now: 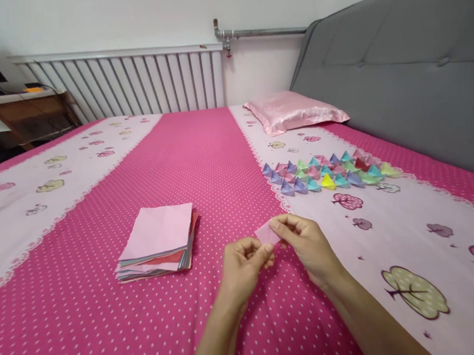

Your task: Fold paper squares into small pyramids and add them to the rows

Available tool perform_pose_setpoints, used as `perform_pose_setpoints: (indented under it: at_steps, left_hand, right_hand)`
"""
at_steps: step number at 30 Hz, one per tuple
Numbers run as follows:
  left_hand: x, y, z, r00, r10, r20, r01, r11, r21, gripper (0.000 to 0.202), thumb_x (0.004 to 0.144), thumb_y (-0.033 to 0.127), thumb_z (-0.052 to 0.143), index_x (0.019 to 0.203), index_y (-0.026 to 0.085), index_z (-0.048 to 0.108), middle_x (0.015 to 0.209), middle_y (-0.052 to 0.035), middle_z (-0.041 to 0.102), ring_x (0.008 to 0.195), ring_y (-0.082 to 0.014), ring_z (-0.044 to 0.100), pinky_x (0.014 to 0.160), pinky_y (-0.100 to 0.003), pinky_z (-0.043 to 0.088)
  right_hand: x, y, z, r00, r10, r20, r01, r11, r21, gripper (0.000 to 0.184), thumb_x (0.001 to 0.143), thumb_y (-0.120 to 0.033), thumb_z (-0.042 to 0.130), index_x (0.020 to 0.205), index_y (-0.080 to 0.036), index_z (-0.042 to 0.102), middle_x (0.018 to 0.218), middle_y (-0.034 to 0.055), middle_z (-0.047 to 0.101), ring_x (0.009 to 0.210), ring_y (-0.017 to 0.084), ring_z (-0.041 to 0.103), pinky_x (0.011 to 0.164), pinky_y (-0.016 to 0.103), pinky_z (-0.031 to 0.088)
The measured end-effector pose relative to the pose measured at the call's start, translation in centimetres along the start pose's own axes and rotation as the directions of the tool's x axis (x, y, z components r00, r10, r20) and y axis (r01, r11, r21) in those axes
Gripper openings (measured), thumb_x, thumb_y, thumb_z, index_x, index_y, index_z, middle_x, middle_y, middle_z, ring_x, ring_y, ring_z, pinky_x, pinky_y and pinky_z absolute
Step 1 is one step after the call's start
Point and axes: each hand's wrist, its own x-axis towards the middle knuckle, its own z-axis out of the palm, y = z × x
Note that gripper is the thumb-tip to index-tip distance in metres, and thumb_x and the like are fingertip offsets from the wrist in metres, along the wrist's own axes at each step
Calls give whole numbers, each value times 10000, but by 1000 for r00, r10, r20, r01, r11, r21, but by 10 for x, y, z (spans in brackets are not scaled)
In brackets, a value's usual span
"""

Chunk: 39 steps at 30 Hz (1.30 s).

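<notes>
Matt paper stack (pixel 158 240); glossy pillow (pixel 293 110), probably satin.

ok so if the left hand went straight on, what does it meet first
Beyond the pink paper it pinches, the left hand likely meets the left end of the folded paper shapes; depth unclear.

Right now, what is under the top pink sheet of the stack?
Under the top sheet, only the edges of more sheets show, red, grey and pale ones, along the front and right sides of the stack. Their faces are covered.
</notes>
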Motion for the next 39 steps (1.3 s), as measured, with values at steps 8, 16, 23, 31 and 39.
perform_pose_setpoints:
  at_steps: [8,16,23,31,39]
  left_hand:
    - [4,-2,-3,988,70,-134,-51,989,141,257,662,338,696,794,118,681,718,-74,663,634,-140,581,585,-239,436]
    - [5,-6,-13,905,351,-240,-179,827,533,158,685,282,654,803,195,713,700,-29,641,572,-114,505,578,-231,397]
    - [9,-17,-15,924,326,-199,-156,798,582,145,698,264,624,781,177,706,712,-44,666,580,-124,538,586,-237,397]
    - [7,-11,-12,916,348,-199,-187,810,556,115,670,214,628,746,190,712,671,-23,648,523,-102,495,560,-225,382]
    - [12,-21,-16,951,236,-198,-101,845,525,90,650,185,617,684,176,700,585,-32,631,512,-126,511,536,-235,366]
  right_hand:
    - [1,4,-6,988,-150,46,156,966,-208,168,770,-310,596,875,-181,620,829,41,653,746,159,608,689,279,481]
    - [3,14,-3,977,-155,143,196,921,-336,124,774,-257,564,813,-192,663,778,32,685,700,165,634,660,303,505]
    - [5,26,-2,978,-129,167,181,917,-356,129,761,-245,568,812,-195,675,774,34,695,691,162,645,645,298,509]
    - [4,27,-2,978,-125,166,183,896,-405,123,741,-238,574,791,-188,674,744,37,703,678,175,659,636,306,519]
    - [7,30,-4,985,-73,155,143,847,-512,119,716,-247,593,771,-192,684,725,45,707,618,181,660,599,317,524]
